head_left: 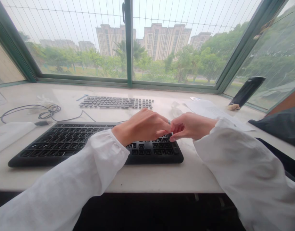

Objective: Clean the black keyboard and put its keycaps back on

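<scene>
Slim black keyboard [53, 150], square keys [147, 151], hands [140, 126] meeting above

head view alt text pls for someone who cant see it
The left hand and right hand, in white sleeves, meet at the fingertips over a black keyboard on a pale ledge, before a green-framed window overlooking trees and tower blocks.

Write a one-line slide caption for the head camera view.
Left hand and right hand meet over a black keyboard.

Got a tangled black cable [50, 111] at upper left on the white ledge [147, 179], loose papers [216, 112] off to the right, a tilted black bottle [247, 91] by the window [176, 41], and apartment towers [167, 40] outside.
</scene>
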Demonstrator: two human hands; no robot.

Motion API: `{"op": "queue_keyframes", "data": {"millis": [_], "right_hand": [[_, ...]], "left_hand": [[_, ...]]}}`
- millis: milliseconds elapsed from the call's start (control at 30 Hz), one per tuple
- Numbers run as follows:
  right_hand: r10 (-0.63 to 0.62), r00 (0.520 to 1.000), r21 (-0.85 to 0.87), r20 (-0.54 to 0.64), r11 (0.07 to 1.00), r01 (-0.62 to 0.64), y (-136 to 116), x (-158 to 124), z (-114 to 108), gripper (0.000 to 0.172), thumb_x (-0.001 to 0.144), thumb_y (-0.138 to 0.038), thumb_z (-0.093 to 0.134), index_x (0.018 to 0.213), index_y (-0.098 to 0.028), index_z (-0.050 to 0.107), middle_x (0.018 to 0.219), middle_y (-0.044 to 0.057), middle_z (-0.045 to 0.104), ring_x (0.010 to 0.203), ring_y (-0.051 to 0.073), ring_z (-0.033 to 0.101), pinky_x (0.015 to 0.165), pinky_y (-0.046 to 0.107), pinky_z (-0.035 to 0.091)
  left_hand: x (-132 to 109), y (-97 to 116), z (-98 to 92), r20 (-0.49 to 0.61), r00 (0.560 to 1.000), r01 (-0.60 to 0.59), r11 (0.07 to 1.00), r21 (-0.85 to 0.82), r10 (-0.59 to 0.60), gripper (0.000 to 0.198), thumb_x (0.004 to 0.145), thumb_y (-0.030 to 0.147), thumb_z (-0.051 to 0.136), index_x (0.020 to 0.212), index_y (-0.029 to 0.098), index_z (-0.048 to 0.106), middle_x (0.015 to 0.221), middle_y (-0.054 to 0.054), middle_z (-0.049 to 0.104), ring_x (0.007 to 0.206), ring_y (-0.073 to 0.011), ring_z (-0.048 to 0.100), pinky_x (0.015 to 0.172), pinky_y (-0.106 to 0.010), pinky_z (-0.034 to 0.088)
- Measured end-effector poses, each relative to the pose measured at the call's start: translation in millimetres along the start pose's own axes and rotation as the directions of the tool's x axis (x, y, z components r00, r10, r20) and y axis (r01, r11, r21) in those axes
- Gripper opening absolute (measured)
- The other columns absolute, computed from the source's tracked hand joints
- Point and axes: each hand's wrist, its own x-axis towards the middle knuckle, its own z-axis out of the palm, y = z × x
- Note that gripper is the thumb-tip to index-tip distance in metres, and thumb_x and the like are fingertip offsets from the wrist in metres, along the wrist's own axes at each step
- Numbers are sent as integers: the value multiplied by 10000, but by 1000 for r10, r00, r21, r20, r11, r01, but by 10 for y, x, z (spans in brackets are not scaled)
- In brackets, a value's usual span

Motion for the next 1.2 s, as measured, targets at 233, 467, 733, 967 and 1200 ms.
{"op": "queue_keyframes", "data": {"millis": [233,467,733,967,1200], "right_hand": [[56,998,134,42,989,-61,132,56,23,376,608,-495,768,816,-183,728,685,0,690,664,141,609,589,240,438],[31,997,155,65,987,-41,165,61,7,385,603,-491,773,857,-203,757,700,-4,714,691,153,637,603,239,454],[95,990,227,103,967,-117,118,50,8,402,597,-456,790,891,-184,761,662,8,704,657,156,647,569,231,471],[147,982,264,116,949,-173,93,39,23,355,582,-434,800,844,-199,762,611,4,698,613,153,660,530,212,478],[216,969,277,119,930,-242,51,20,39,392,547,-442,831,844,-192,774,608,21,702,587,147,656,513,207,485]], "left_hand": [[-6,32,-11,71,997,2,995,-102,5,326,791,107,511,905,308,742,863,45,734,647,-98,619,520,-236,313],[-16,34,25,65,998,19,993,-112,-12,377,722,61,520,880,306,760,908,53,743,625,-103,627,505,-241,348],[10,33,123,66,994,101,956,-275,-86,482,670,-1,487,923,292,773,877,17,759,726,-135,679,661,-239,498],[30,32,140,81,988,147,949,-278,-130,428,718,20,499,909,286,776,894,7,761,731,-135,684,678,-256,510],[24,43,130,96,985,161,959,-233,-142,415,734,38,494,911,290,773,905,9,760,710,-138,676,650,-253,489]]}}
